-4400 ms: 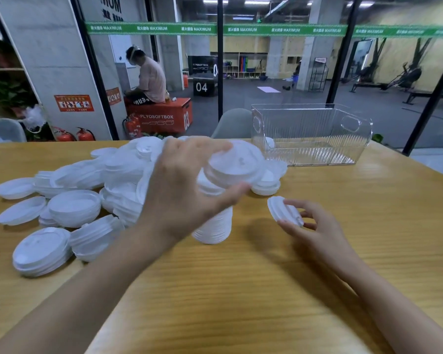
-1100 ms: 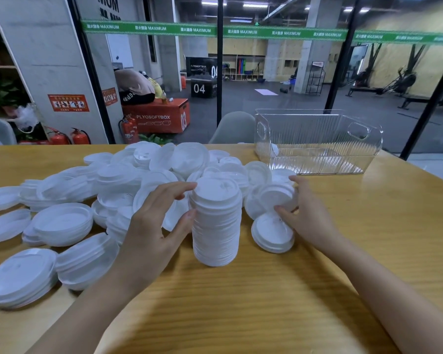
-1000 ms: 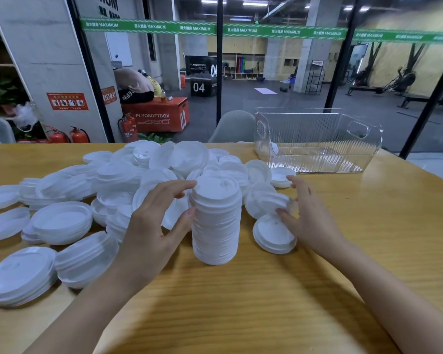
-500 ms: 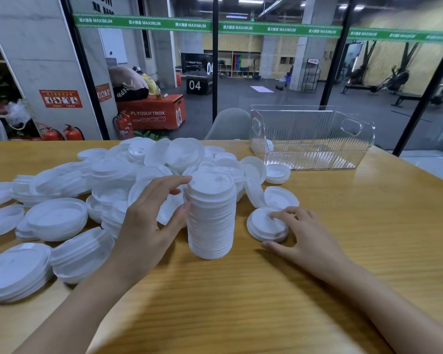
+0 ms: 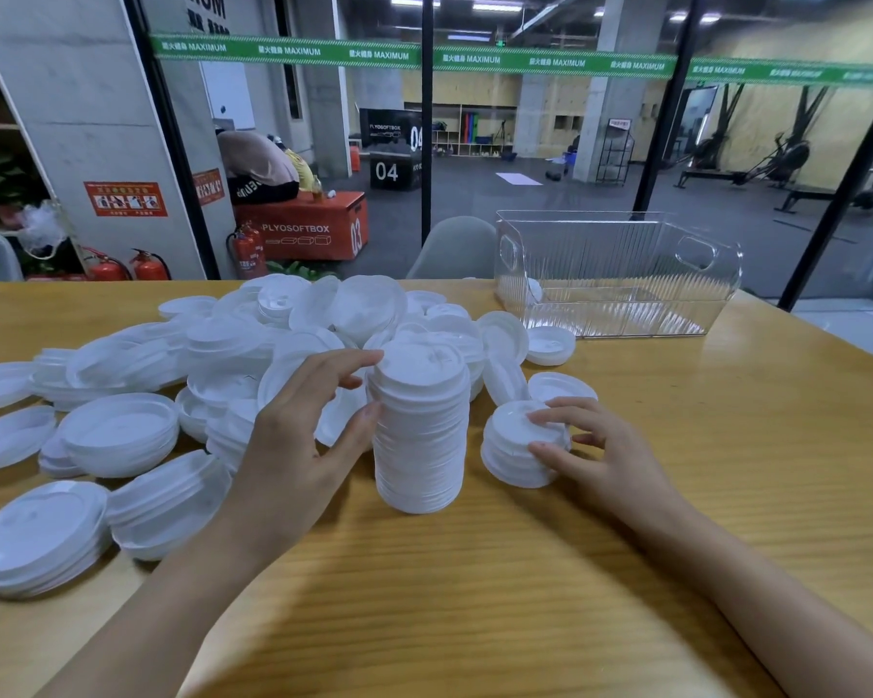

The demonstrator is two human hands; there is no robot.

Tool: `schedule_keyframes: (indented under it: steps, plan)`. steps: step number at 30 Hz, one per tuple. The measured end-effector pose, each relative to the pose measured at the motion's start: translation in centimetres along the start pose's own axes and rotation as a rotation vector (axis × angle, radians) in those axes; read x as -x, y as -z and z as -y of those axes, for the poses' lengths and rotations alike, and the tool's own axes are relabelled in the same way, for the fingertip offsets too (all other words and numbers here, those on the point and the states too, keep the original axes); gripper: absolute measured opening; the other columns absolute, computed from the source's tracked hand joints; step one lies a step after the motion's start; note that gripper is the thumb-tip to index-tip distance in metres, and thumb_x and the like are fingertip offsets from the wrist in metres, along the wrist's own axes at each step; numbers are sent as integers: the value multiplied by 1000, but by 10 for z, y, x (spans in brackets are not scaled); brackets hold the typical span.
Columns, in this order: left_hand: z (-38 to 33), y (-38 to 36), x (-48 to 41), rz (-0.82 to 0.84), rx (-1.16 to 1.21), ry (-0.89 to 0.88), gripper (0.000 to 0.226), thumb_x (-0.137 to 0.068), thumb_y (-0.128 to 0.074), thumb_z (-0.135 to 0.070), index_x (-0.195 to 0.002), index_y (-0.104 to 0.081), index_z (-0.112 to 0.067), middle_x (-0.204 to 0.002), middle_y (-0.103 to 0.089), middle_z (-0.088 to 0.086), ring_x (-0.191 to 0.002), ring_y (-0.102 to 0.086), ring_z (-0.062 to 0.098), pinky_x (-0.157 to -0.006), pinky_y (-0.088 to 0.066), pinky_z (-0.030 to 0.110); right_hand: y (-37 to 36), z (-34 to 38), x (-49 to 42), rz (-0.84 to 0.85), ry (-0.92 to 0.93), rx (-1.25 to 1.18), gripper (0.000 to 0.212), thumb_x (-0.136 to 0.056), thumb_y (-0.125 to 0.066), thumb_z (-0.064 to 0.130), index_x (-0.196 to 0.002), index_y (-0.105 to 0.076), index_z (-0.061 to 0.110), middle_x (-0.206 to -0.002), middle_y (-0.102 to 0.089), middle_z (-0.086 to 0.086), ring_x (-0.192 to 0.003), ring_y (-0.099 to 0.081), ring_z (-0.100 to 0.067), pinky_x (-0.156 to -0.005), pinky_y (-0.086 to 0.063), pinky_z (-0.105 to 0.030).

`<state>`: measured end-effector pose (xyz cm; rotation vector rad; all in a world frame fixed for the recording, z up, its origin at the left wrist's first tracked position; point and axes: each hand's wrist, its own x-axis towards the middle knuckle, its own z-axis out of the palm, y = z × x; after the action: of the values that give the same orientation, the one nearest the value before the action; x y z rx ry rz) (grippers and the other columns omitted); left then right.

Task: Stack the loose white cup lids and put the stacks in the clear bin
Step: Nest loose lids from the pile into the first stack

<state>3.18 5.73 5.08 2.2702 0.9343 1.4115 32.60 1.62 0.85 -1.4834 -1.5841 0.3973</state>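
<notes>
- Head view: the left hand point(image 5: 298, 440) wraps the tall stack of white plastic cup lids point(image 5: 419, 435). Its thumb is against the stack's side and its forefinger curls at the top rim. A close hold; the stack stands upright on the light wooden table point(image 5: 525, 596).
- The right hand point(image 5: 606, 455) grips the short stack of white plastic lids point(image 5: 515, 450), with fingertips point(image 5: 550, 415) on its top and the thumb at its near side. This stack sits on the table just right of the tall one, with a narrow gap between them.
- A loose heap of white lids point(image 5: 298, 335) lies behind and left of both hands. The lids lie at all angles, some dome up, some upturned.
- Two low stacks of lids point(image 5: 36, 541) sit at the near left of the table, side by side and touching.
- A single upturned white lid point(image 5: 550, 345) rests just in front of the bin.
- The clear ribbed plastic bin point(image 5: 601, 259) has cut-out handles and stands upright at the far right of the table, well apart from both hands. Something white shows through its left end; I cannot tell whether it is inside.
</notes>
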Motion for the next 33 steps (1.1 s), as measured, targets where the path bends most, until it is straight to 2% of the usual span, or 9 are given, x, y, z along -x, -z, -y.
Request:
schedule_keyframes:
  steps: [3,7,10,12,15,20,24,26,33]
  plan:
    - [0,0,0,2,4,3,37,-90,-54,-39,-127,-55,-33,-119,-57,-21,-112,-55,1,-93,-39,9,-1,0,1,17,-18,-9,18,-82,-78,35,-99,-74,35,-117,-65,19,-111,-57,4,-89,-40,-12]
    - [1,0,0,1,-4,-4,36,-91,-58,-33,-127,-55,-32,-119,-57,-22,-112,-55,0,-94,-39,9,0,5,1,-17,-6,-106,31,-78,-73,57,-102,-72,37,-111,-68,23,-111,-60,-1,-95,-42,-22]
    - [1,0,0,7,-6,-8,37,-91,-54,-39,-128,-53,-35,-121,-57,-21,-113,-55,1,-95,-38,9,2,20,-5,-61,-3,-231,28,-80,-69,46,-104,-74,34,-105,-70,18,-107,-64,-15,-102,-46,-42]
    - [1,0,0,5,-3,-5,39,-90,-53,-41,-129,-51,-38,-121,-57,-21,-113,-55,2,-95,-38,9,5,34,-12,-101,39,-262,22,-82,-70,44,-102,-74,35,-101,-71,14,-105,-65,-17,-99,-49,-46]
    - [1,0,0,-19,3,10,44,-89,-52,-43,-132,-51,-31,-122,-56,-20,-115,-54,4,-95,-38,9,5,58,-24,-128,92,-327,16,-83,-71,41,-99,-73,39,-100,-72,13,-103,-65,-16,-93,-50,-38]
    - [0,2,-1,-75,23,20,42,-89,-51,-43,-131,-48,-35,-123,-56,-20,-117,-53,9,-97,-39,13,-8,94,-38,53,175,-294,25,-82,-72,45,-105,-72,34,-114,-69,19,-116,-59,-8,-103,-44,-38]
    - [-1,3,-1,-91,20,-37,39,-91,-53,-38,-130,-49,-36,-124,-56,-20,-118,-54,11,-98,-42,19,-17,104,-41,154,251,-253,30,-79,-69,40,-105,-73,26,-110,-69,22,-115,-56,5,-95,-38,-12]
    - [-1,3,-1,-85,31,-58,37,-92,-53,-36,-129,-51,-33,-126,-56,-20,-120,-53,12,-99,-43,21,-19,104,-41,166,268,-239,31,-79,-69,38,-106,-73,24,-111,-68,23,-116,-55,8,-92,-34,-4]
    - [1,1,-2,-51,5,-76,36,-93,-53,-33,-127,-56,-24,-127,-59,-11,-127,-51,12,-102,-42,25,-21,93,-45,147,274,-149,29,-79,-71,45,-106,-73,37,-119,-65,26,-127,-50,-2,-98,-33,-9]
